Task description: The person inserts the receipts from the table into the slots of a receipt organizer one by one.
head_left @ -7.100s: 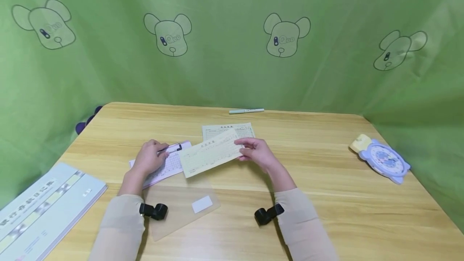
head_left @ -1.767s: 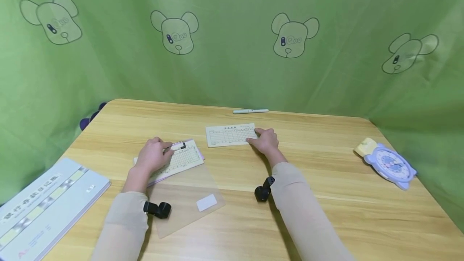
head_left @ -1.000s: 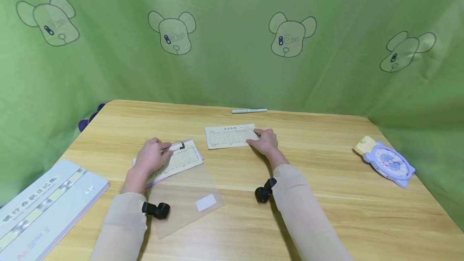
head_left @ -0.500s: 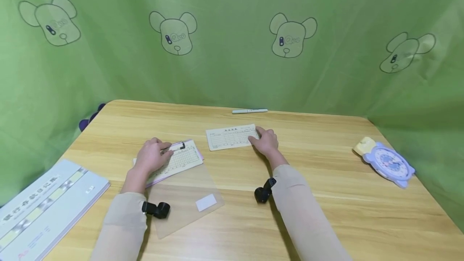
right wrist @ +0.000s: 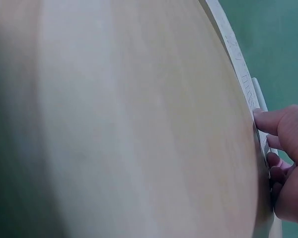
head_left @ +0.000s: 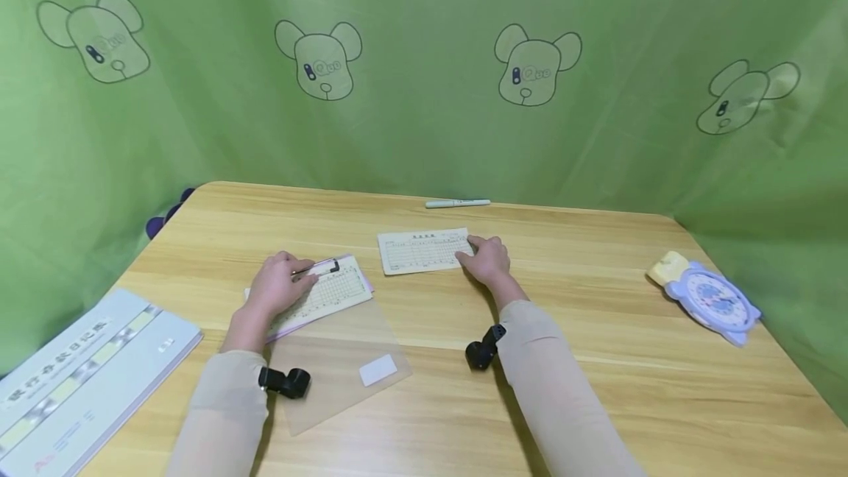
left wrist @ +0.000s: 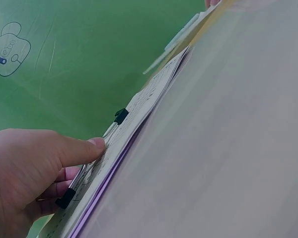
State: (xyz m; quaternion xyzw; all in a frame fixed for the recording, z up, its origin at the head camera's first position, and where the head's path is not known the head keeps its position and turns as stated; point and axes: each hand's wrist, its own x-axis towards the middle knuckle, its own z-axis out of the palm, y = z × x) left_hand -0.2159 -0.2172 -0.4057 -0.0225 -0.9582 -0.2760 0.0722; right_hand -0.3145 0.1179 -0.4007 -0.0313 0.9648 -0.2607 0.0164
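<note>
In the head view my left hand holds a metal clip with black ends at the upper side of a clipped stack. A cream printed form lies on top of that stack, with purple-edged sheets below. The left wrist view shows my thumb on the clip's wire, other fingers behind it. Farther right, my right hand pinches the right edge of a similar printed form lying on the table. Whether that form is one sheet or several I cannot tell. Under the clipped stack is a translucent sheet with a white label.
A capped pen lies near the table's back edge. At the left front rests a large pale-blue account book. A blue toy-like clock with a yellow piece sits at the right. A green curtain stands behind the wooden table.
Seven seconds ago my right hand held a loose form in the air; a form now covers the clipped stack. That hand has since moved to the back form, which shifted slightly nearer and right.
</note>
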